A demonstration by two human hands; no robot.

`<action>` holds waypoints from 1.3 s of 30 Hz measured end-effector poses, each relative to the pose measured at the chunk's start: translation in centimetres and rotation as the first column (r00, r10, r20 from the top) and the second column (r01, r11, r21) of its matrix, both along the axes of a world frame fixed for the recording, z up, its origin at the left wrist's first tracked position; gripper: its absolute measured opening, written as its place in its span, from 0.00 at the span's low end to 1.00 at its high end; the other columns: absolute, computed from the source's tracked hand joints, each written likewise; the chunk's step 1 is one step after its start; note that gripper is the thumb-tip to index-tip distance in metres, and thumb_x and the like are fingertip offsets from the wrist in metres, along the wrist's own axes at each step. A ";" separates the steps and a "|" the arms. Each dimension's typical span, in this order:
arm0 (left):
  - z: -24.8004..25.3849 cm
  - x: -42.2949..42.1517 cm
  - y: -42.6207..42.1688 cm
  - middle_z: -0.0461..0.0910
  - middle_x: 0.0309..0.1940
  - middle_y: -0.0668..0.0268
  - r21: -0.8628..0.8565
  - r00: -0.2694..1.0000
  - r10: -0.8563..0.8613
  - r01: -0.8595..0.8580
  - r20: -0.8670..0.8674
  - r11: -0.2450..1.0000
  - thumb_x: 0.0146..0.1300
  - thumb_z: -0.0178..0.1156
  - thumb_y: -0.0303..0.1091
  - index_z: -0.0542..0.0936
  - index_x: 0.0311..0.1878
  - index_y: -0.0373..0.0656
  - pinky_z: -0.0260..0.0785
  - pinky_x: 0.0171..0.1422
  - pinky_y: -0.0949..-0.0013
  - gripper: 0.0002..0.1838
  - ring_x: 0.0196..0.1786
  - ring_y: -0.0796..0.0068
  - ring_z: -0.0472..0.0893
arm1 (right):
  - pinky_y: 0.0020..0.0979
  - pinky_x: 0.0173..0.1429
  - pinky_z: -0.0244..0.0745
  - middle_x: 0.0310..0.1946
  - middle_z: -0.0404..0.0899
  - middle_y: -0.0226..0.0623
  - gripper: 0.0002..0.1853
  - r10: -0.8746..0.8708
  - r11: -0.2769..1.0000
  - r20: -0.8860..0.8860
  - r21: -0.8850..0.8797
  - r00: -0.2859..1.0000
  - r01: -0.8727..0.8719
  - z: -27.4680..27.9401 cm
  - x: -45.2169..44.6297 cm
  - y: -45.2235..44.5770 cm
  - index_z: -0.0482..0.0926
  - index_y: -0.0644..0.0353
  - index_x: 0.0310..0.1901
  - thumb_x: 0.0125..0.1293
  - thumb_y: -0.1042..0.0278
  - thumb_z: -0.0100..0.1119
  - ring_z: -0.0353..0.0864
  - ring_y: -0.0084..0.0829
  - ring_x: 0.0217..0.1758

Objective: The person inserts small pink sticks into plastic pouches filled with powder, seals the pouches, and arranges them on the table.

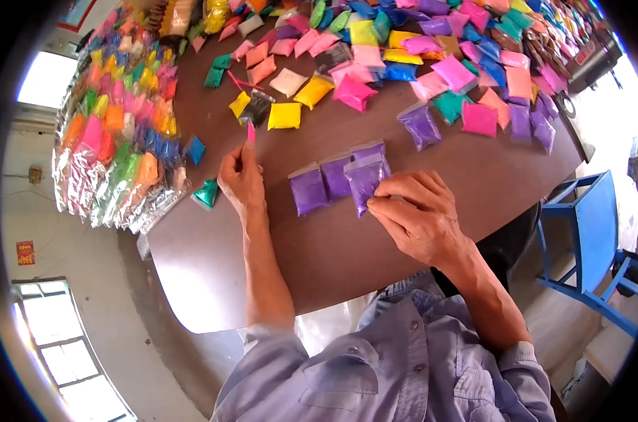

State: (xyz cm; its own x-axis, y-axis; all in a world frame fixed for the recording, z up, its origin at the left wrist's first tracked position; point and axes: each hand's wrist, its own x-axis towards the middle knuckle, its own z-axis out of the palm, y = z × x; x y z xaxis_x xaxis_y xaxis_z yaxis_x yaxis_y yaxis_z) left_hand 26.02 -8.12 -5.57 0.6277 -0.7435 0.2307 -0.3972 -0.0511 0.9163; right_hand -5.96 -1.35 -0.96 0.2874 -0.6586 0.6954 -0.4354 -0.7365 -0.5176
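Note:
My right hand pinches the edge of a small clear packet of purple material. Beside it on the brown table lie a purple packet at the left and another purple packet in the middle, overlapping at their edges. A further purple packet shows partly behind the held one. My left hand is closed, with a short pink strip sticking up from its fingertips; its exact kind is unclear. A green packet and a blue packet lie left of that hand.
Many loose coloured packets cover the far side of the table. Long clear bags of coloured packets are heaped at the left edge. A lone purple packet lies ahead of my right hand. A blue chair stands at the right.

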 end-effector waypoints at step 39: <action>0.5 -0.4 0.3 0.84 0.28 0.70 0.060 0.991 -0.081 0.075 0.108 0.995 0.73 0.71 0.40 0.88 0.44 0.38 0.68 0.32 0.75 0.13 0.26 0.84 0.76 | 0.45 0.57 0.78 0.51 0.83 0.34 0.16 -0.319 0.939 -0.262 0.044 0.911 0.342 -2.4 -5.8 -3.3 0.89 0.56 0.50 0.58 0.75 0.74 0.84 0.42 0.50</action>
